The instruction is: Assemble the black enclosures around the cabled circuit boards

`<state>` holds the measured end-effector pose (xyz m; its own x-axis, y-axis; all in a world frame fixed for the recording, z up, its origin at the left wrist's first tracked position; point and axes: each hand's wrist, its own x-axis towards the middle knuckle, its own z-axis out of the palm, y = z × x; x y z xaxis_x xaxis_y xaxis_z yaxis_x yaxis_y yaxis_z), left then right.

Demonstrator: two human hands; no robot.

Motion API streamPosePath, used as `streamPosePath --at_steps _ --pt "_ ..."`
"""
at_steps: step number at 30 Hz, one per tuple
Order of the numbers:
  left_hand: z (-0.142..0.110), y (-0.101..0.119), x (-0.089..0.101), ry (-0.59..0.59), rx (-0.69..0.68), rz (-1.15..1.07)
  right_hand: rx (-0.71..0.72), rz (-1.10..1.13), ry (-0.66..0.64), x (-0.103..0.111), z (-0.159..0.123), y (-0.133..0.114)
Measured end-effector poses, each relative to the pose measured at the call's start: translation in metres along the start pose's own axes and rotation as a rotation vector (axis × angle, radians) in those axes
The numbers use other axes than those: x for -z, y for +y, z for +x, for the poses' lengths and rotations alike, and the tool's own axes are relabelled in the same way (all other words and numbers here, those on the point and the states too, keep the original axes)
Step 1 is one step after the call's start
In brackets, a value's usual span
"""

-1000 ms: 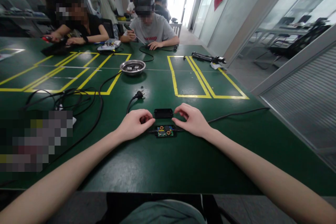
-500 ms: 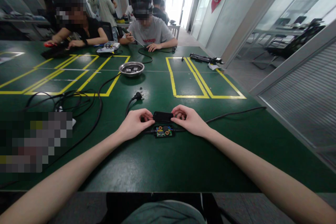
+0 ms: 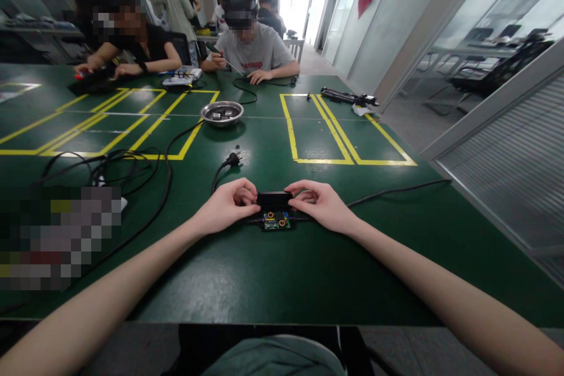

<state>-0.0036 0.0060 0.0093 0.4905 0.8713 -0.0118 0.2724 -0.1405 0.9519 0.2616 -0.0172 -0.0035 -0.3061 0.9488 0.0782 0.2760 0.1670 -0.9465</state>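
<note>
A small open black power adapter base (image 3: 275, 222) with a green circuit board and orange coils lies on the green table (image 3: 282, 270). Its black lid (image 3: 274, 200) is held just above and behind it, one end pinched by my left hand (image 3: 227, 205), the other by my right hand (image 3: 321, 205). Both hands have their fingers curled closed on the lid's ends. Black cords leave the adapter to either side; the left one ends in a plug (image 3: 232, 160).
A metal bowl (image 3: 222, 112) with small parts stands further back. Tangled black cables (image 3: 110, 167) lie at left. Yellow tape boxes (image 3: 326, 132) mark the table. Two seated people work at the far end; a black tool (image 3: 348, 96) lies at back right.
The lid lay on the table behind the adapter a second ago. Both hands took hold of its ends and brought it closer, over the adapter's rear edge.
</note>
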Motion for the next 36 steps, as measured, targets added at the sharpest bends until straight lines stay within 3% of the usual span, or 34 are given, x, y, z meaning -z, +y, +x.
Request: streamPosePath --at_steps 12,36 --pt "-0.0003 -0.0014 -0.0024 -0.027 0.051 -0.114 0.000 0.017 -0.016 0.0016 0.0005 -0.0022" --pt "-0.0029 0.0001 -0.0043 -0.017 0.053 -0.089 0.042 0.008 -0.024 0.0040 -0.0013 -0.0060"
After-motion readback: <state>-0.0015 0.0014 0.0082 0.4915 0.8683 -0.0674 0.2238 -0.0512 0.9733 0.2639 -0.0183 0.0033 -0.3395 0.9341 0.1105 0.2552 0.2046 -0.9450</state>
